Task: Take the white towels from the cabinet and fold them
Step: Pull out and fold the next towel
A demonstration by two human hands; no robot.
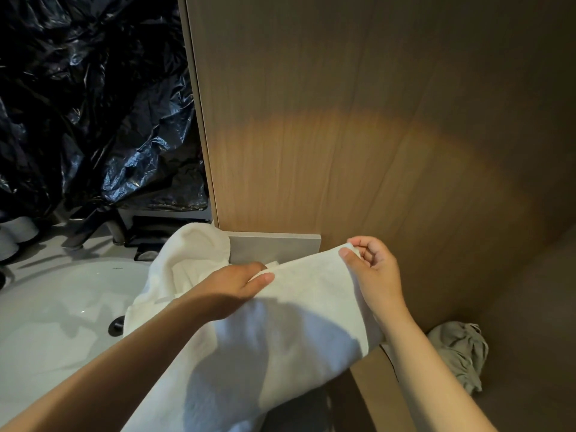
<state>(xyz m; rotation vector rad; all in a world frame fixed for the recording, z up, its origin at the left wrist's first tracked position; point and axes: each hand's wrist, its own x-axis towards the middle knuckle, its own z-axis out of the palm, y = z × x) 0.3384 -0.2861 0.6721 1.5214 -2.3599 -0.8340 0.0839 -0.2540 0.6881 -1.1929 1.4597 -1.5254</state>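
Lower centre of the frame: a white towel point(280, 338) was held up by its top edge between both hands, in front of a wooden panel point(343, 120). The left hand point(246, 283) pinched the edge with the thumb on the near face and the fingers behind. The right hand point(372, 269) pinched the corner between thumb and forefinger, the other fingers loosely curled. The two grips stood apart along one edge, presumably so that the cloth hung flat and the edge ran straight, as a first fold requires. The body of the towel fell below both forearms and out of the bottom of the frame. No crease was visible, so folding appeared to be at its start.

Behind the left hand, a bunched white cloth point(193, 254) lay over the right rim of the wash basin point(46, 322). Whether it was a second towel or the far part of the same one could not be told. Part of it hung into the bowl beside a black drain fitting point(117, 325).

Lower right: an open wooden compartment point(514, 353), probably part of the cabinet, contained a crumpled grey cloth point(458, 347). Upper left: a black plastic bag point(93, 104) hid its contents.
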